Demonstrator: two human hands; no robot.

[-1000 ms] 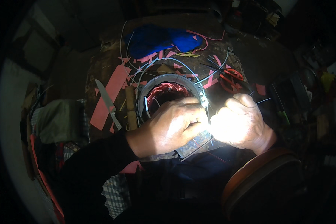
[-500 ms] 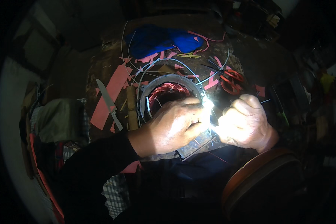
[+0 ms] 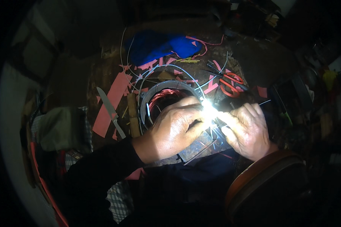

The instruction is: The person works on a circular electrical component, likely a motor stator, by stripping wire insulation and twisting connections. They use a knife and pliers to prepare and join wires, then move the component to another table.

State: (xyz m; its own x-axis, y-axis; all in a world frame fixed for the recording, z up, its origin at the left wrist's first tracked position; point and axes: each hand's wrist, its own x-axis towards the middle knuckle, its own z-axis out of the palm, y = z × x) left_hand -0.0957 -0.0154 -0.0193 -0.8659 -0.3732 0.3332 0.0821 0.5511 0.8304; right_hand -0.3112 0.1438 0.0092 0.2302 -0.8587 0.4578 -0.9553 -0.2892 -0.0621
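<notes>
Right hand point(image 3: 249, 130) is unfolded from its fist and shifted left, index finger extended into the glare point(image 3: 209, 112) beside the left hand point(image 3: 176, 123). Right thumb and index are held narrowly apart; left fingers are bunched at the ring's right edge. Whether anything is gripped can't be told. Metal ring point(image 3: 170, 84) with red coil point(image 3: 161, 97) is seen mid-frame. Judgement: both hands' work is now centred on one spot.

Between the left hand point(image 3: 177, 123) and the right hand point(image 3: 248, 131), detail is washed out near the frame's centre; the red coil point(image 3: 160, 95) is partly covered by the left hand.
</notes>
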